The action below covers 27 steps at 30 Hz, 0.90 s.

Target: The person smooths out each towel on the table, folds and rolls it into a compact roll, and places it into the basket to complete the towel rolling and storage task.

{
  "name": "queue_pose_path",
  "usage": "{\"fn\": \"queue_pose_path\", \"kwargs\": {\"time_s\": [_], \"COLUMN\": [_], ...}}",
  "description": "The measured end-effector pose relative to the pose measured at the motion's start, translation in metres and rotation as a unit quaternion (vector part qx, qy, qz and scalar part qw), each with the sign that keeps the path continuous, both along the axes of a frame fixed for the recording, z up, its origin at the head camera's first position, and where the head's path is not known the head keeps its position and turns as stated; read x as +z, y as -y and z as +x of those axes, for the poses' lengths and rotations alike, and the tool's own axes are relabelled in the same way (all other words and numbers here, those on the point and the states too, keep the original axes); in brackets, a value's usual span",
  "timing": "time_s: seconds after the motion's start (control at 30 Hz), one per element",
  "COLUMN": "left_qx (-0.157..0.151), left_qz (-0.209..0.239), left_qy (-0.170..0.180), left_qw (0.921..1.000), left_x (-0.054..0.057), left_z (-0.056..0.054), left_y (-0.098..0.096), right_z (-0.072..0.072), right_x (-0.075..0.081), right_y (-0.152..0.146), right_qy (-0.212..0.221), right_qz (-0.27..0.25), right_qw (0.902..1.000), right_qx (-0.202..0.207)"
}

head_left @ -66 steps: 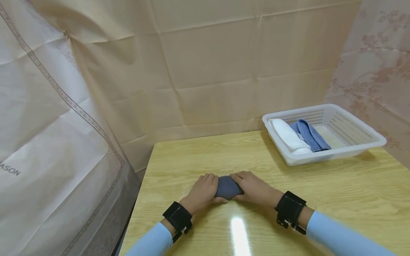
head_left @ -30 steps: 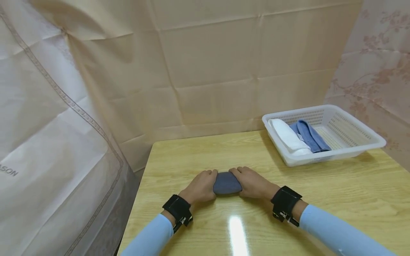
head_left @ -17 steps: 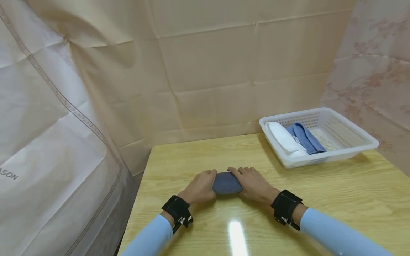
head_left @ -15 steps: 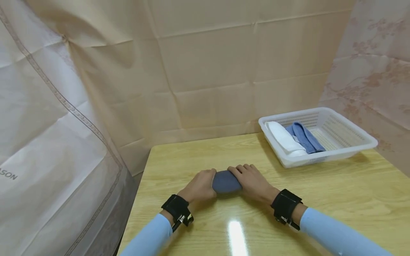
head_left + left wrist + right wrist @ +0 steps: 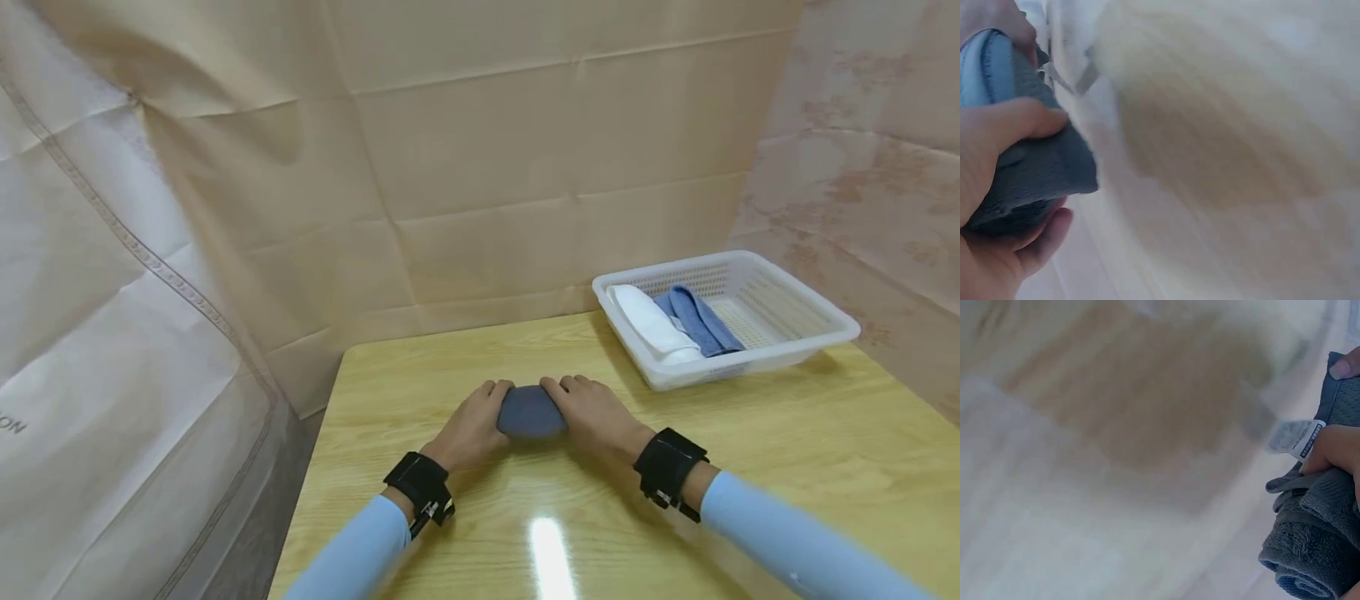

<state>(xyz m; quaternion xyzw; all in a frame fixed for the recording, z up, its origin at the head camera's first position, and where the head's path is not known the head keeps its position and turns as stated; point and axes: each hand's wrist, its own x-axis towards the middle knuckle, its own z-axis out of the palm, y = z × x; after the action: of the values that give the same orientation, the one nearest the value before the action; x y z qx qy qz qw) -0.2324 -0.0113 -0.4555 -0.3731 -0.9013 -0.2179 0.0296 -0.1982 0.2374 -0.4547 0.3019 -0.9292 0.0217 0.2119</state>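
Note:
A dark grey towel (image 5: pixel 529 412), rolled up, is held between both hands near the middle of the table. My left hand (image 5: pixel 471 427) grips its left end; in the left wrist view the thumb presses on top of the towel (image 5: pixel 1054 159) and the fingers curl beneath. At the other end, my right hand (image 5: pixel 596 417) grips the roll. The right wrist view reveals the spiral end of the towel (image 5: pixel 1310 550), a loose flap, and a white label (image 5: pixel 1307 439) beside a finger. Whether the roll touches the tabletop cannot be told.
Toward the back right of the wooden table (image 5: pixel 450 358) stands a white plastic basket (image 5: pixel 795 346). Inside lie a rolled white towel (image 5: pixel 652 321) and a rolled blue towel (image 5: pixel 701 321) at its left side. A beige cloth (image 5: pixel 465 167) hangs behind the table.
Both hands have shifted the grey towel slightly away from the body or upward. Compared with the earliest frame, the fingers and thumbs have moved on the roll. The head view has turned slightly right.

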Motion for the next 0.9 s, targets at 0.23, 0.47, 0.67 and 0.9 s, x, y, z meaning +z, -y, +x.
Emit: {"fn": "queue_pose_path", "kwargs": {"time_s": [0.23, 0.47, 0.67, 0.9], "left_qx": [0.037, 0.020, -0.083, -0.085], "left_qz": [0.123, 0.129, 0.121, 0.043], "left_qy": [-0.067, -0.047, -0.177, -0.267], "left_qw": [0.9894, 0.9903, 0.9733, 0.9589], "left_x": [0.011, 0.033, 0.036, 0.012], "left_z": [-0.012, -0.019, -0.021, -0.012], "left_y": [-0.022, -0.067, -0.126, -0.159], "right_z": [-0.010, -0.017, -0.024, -0.023], "right_x": [0.039, 0.083, 0.091, 0.072], "right_y": [-0.030, -0.067, -0.081, -0.078], "right_qy": [0.043, 0.043, 0.019, 0.008], "right_qz": [-0.093, -0.162, -0.168, -0.185], "right_qw": [0.9935, 0.9795, 0.9776, 0.9738], "right_qx": [-0.048, -0.112, -0.125, -0.132]}}
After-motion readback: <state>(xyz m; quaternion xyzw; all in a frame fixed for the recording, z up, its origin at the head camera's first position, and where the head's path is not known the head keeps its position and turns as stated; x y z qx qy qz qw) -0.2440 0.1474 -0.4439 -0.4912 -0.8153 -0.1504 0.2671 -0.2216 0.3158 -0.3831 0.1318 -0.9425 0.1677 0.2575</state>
